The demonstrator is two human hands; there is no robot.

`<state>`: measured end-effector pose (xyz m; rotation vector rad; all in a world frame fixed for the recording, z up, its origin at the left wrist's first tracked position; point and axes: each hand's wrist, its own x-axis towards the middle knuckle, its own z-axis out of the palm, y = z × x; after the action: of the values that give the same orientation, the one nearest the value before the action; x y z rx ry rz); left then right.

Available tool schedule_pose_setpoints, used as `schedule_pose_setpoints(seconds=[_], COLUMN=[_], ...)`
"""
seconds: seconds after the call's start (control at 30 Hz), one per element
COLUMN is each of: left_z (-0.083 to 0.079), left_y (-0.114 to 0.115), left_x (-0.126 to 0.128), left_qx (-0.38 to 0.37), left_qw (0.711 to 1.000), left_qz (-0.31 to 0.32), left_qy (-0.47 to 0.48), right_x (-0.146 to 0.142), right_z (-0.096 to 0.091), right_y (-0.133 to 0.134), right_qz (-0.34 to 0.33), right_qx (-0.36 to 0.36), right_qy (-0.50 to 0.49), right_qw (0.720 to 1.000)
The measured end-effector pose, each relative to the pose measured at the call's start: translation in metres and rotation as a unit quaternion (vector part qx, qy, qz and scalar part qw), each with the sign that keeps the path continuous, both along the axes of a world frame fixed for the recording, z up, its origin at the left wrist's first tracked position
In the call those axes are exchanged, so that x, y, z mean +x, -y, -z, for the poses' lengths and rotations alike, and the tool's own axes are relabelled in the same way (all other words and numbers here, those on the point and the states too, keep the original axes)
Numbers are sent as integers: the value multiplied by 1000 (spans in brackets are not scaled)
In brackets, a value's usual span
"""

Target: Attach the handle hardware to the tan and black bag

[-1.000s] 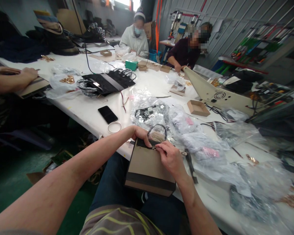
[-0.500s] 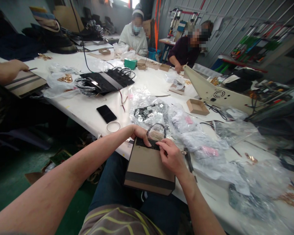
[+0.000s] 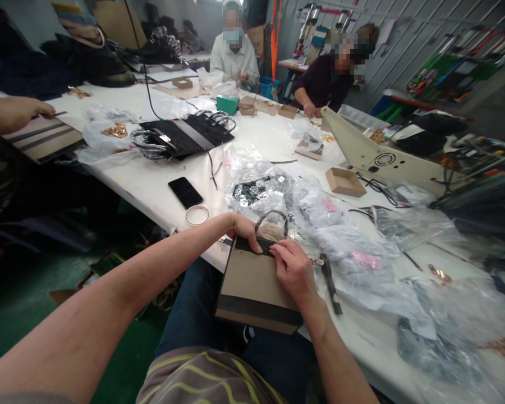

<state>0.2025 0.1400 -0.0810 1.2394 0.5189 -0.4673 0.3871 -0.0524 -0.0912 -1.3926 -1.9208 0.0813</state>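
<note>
A tan, box-shaped handbag [image 3: 252,280] with dark trim leans over my lap against the table edge. Its ring-like handle [image 3: 287,221] rises from the top. My left hand [image 3: 244,229] grips the bag's top edge, thumb pressed on the black band [image 3: 242,244]. My right hand [image 3: 292,268] is closed, its thumb and fingertips pinched at the same band, right of the left thumb. Whatever small piece it pinches is hidden by the fingers. Just behind the handle lies a plastic bag of small black and silver metal plates [image 3: 252,191].
A phone [image 3: 186,192] and a clear ring [image 3: 197,215] lie to the left. Black bags [image 3: 185,134] rest farther back. Plastic-wrapped bundles [image 3: 340,230], a cardboard tray [image 3: 345,182] and a cream machine [image 3: 382,157] stand rightward. A co-worker's hand [image 3: 21,115] is at far left; two people sit opposite.
The camera view has shifted slightly. Both my hands stay on the bag's black band with little visible movement. The person opposite in white has raised their hands.
</note>
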Motion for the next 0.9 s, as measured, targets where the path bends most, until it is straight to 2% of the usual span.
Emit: schedule_pose_setpoints(seconds=[0.47,0.63,0.8,0.9], left_z=[-1,-3,0,4], left_y=[1,3,0,-3], left_x=[1,-1,0,0], left_qx=[19,14,-7,-13], left_qw=[1000,1000,1000,1000], left_qz=[5,1,8,13], left_qy=[-5,2,7,13], right_x=[-3,6,12,10], right_z=[-8,-26,-44,-50], right_y=[0,2,3,0], right_qz=[12,-27,17,13], right_qx=[-58,-105,-152,-191], right_qy=[-15,-116,-178,-162], right_qw=[998,987,972,968])
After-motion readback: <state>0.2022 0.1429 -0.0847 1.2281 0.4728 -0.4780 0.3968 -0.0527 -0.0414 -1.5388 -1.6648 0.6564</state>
